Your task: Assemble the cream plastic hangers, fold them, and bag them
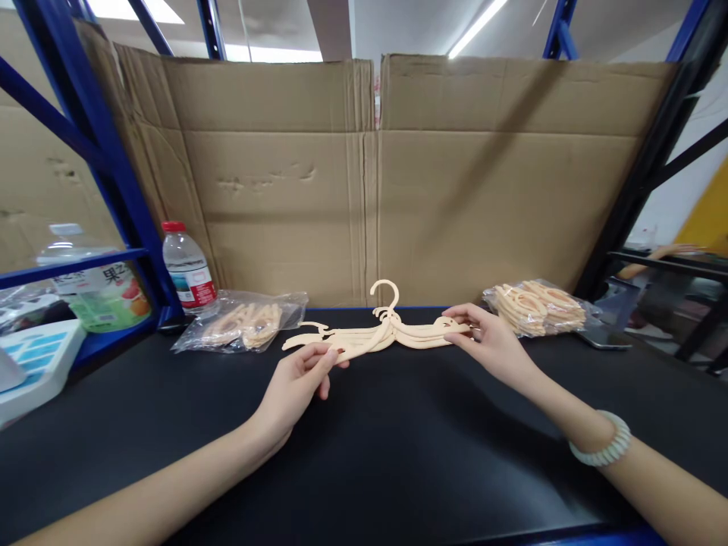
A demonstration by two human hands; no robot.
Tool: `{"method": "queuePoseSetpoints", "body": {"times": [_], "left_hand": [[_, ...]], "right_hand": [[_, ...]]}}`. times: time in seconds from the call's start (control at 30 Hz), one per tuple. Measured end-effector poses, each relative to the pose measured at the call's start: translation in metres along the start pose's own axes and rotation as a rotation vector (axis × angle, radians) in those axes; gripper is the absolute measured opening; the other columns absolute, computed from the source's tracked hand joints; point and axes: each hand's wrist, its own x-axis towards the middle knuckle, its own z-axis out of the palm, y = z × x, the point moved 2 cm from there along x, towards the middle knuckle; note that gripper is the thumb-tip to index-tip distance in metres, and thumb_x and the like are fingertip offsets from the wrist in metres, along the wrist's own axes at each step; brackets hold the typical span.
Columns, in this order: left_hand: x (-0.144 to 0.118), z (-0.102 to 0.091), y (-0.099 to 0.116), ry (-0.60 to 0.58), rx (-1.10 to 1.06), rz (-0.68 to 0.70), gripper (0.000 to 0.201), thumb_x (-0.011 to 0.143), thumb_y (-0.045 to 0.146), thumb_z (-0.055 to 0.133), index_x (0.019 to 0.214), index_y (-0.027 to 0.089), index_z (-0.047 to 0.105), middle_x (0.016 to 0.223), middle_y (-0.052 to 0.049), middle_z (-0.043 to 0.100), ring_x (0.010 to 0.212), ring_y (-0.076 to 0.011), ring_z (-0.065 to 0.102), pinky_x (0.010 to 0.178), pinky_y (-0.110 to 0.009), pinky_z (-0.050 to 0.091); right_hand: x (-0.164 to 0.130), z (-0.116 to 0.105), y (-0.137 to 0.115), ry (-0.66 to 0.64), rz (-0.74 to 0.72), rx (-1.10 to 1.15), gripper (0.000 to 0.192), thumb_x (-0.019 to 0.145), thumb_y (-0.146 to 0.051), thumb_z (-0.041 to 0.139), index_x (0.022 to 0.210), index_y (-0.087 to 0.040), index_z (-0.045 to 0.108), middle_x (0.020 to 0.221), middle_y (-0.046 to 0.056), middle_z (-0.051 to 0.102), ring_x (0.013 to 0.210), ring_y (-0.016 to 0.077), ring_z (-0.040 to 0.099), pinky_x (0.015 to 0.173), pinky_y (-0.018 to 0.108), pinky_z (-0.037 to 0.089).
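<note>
Several cream-coloured folding clothes hangers (392, 331) lie stacked at the middle of the black table, their hooks pointing away from me. My left hand (299, 383) pinches the left arm of the top hanger between thumb and fingers; that arm slants down toward me, off the stack. At the other end, my right hand (494, 343) grips the right arm of the hanger with thumb below and fingers above. Whether it also holds the hangers beneath cannot be made out. A pale beaded bracelet (604, 444) circles my right wrist.
Clear plastic bags of folded hangers lie left (244, 324) and right (535, 305) on the black table (387, 455). A red-capped water bottle (189, 269) stands back left. Cardboard (273, 197) walls the rear. A phone (604, 338) lies far right. Another person's arm shows beyond the right frame.
</note>
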Motion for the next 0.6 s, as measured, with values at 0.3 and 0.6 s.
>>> {"method": "queuePoseSetpoints", "body": {"times": [0.3, 0.6], "left_hand": [[0.001, 0.001, 0.002, 0.048, -0.164, -0.045, 0.031, 0.069, 0.04, 0.076, 0.078, 0.013, 0.063, 0.066, 0.002, 0.06, 0.057, -0.0083, 0.053, 0.059, -0.02, 0.043], [-0.01, 0.022, 0.005, -0.102, -0.125, -0.1, 0.029, 0.072, 0.041, 0.072, 0.078, 0.014, 0.067, 0.067, -0.001, 0.063, 0.063, -0.0119, 0.06, 0.058, -0.021, 0.05]], "right_hand": [[0.0, 0.002, 0.004, -0.054, 0.212, 0.386, 0.036, 0.071, -0.038, 0.073, 0.1, -0.018, 0.066, 0.089, 0.005, 0.065, 0.08, 0.017, 0.06, 0.076, 0.032, 0.05], [-0.018, 0.047, -0.017, -0.126, 0.276, 0.661, 0.035, 0.068, -0.035, 0.079, 0.081, -0.02, 0.05, 0.073, -0.003, 0.058, 0.064, 0.0115, 0.057, 0.06, 0.026, 0.05]]}}
